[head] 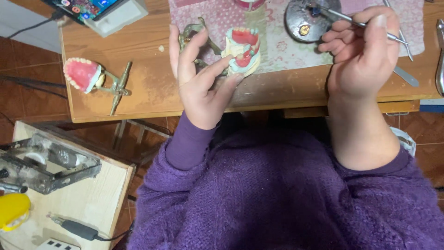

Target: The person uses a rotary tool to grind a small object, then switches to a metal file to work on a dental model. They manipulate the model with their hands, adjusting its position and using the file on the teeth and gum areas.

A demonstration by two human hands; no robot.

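Holding a set of model teeth [242,51] over the near edge of the table [152,88], with a thin metal tool [356,23] raised beside it.

Nearest, purple sleeves [277,194] lead up to both hands: the left hand [201,78] is half open, only its thumb and fingertips pinching the plaster-and-pink-wax teeth on their metal hinge frame [196,39], while the right hand [365,51] is closed around the tool, whose tip points at a round metal dish [303,23]. With so light a pinch the model looks liable to tip or slip onto the table, and a hard push from the tool could gouge the soft wax. Farther left lies a second pink set of teeth [82,74]; a patterned cloth [277,41] and a phone [88,8] sit beyond.
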